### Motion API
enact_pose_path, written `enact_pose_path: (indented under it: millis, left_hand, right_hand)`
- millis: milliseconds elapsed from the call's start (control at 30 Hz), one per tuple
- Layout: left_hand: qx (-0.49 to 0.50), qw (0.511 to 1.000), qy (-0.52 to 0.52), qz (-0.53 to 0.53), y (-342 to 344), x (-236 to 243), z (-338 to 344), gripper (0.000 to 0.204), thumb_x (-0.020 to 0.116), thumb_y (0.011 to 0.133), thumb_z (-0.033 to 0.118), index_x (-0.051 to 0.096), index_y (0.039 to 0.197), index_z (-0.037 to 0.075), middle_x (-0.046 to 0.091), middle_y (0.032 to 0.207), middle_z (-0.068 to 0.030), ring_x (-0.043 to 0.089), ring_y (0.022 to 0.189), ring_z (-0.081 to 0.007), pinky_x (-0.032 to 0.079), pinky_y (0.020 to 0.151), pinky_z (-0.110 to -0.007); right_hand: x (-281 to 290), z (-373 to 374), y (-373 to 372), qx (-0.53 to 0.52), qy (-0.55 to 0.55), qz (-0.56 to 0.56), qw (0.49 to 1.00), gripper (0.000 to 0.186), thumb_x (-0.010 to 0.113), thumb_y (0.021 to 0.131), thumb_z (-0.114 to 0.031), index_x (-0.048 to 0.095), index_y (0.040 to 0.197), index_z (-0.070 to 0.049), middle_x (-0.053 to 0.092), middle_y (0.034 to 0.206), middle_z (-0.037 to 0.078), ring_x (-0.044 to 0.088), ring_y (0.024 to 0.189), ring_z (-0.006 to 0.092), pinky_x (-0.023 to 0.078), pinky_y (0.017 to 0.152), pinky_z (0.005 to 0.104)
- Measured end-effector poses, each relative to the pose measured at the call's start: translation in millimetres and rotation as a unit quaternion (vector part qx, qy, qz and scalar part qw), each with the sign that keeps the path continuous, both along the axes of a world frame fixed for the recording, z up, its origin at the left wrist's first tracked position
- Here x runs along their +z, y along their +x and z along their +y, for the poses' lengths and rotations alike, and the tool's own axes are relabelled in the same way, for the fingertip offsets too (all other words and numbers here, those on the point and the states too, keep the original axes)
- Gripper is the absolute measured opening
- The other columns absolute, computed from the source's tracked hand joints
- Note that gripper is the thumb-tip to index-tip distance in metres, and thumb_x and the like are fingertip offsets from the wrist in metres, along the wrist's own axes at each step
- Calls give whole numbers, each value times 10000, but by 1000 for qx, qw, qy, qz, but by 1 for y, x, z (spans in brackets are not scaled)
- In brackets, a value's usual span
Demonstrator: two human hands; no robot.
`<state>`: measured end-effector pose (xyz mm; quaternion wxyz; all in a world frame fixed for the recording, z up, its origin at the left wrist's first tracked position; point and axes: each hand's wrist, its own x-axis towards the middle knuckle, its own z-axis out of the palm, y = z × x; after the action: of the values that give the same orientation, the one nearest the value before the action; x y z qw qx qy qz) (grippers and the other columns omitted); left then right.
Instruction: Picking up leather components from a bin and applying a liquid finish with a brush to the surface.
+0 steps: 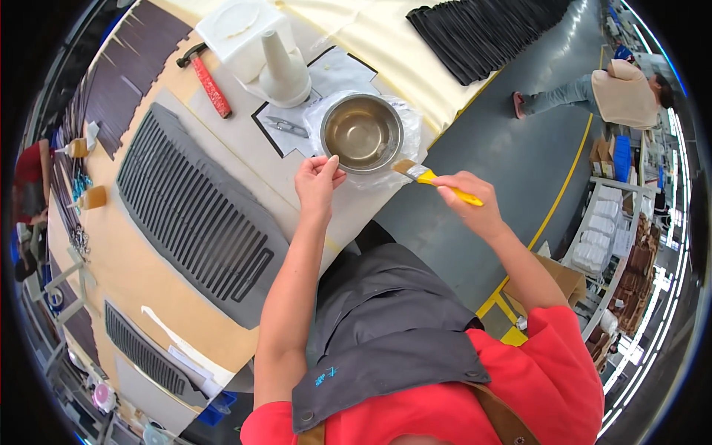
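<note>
A round metal bowl (362, 135) with a little liquid in it sits on crumpled clear plastic (410, 122) near the table's right edge. My right hand (469, 199) grips the yellow handle of a flat paintbrush (421, 174). The bristles point left, just outside the bowl's lower right rim. My left hand (319, 184) is closed in a pinch at the lower left rim, thumb tip against the rim's edge. I cannot tell whether anything is between its fingers. Left of the bowl lies a small metal cutting tool (287, 126).
Behind the bowl stand a white nozzle bottle (284, 74) and a white jug (236, 33). A red-handled hammer (210, 85) lies left of them. Dark slatted strips on a grey sheet (196, 211) cover the left table. Black strips (482, 33) lie far right. A person (623, 93) walks in the aisle.
</note>
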<state>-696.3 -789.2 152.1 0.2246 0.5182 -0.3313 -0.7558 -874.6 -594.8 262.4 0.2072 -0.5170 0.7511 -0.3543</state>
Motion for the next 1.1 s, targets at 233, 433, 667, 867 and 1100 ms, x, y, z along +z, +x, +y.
enact_pose_path:
  millis: [233,433,667,867,1100]
  left_hand:
    - [5,1000,-10,-14,-9,5,3,173,693,864,90,565,936,-3,618,769,-64,625,651,-122,566,612,-253]
    - [-25,995,-68,-66,-1,-12,1,225,722,836,154,595,947,4,633,757,-65,630,638,-133,553,610,-267]
    - [-8,980,-158,-121,-10,-10,7,257,755,796,198,621,873,-7,639,759,-55,623,626,-109,541,525,-258]
    - [40,978,-176,-100,40,26,21,293,772,799,241,634,891,-1,626,843,-51,609,680,-107,546,554,-255]
    - [122,843,-461,-250,166,30,6,165,623,911,169,634,1004,32,597,1003,-95,590,939,-232,500,811,-336]
  right_hand:
    - [-37,-26,-4,-283,-55,-418,862,372,548,975,-345,677,1069,-9,645,704,38,508,554,24,406,521,173]
    - [-22,-14,-10,-316,-46,-325,890,316,560,968,-294,692,1024,-12,605,629,26,459,511,27,358,466,184]
    - [-25,5,-14,-311,-42,-256,914,339,557,971,-298,677,1080,-1,587,651,-6,452,533,16,346,485,164]
    - [32,-29,-2,-307,-155,-331,879,390,555,971,-322,645,1113,30,521,619,-23,424,523,9,311,460,157]
    - [70,-124,65,-110,-128,-340,925,392,539,977,-317,639,1116,36,529,622,3,429,525,36,312,475,167]
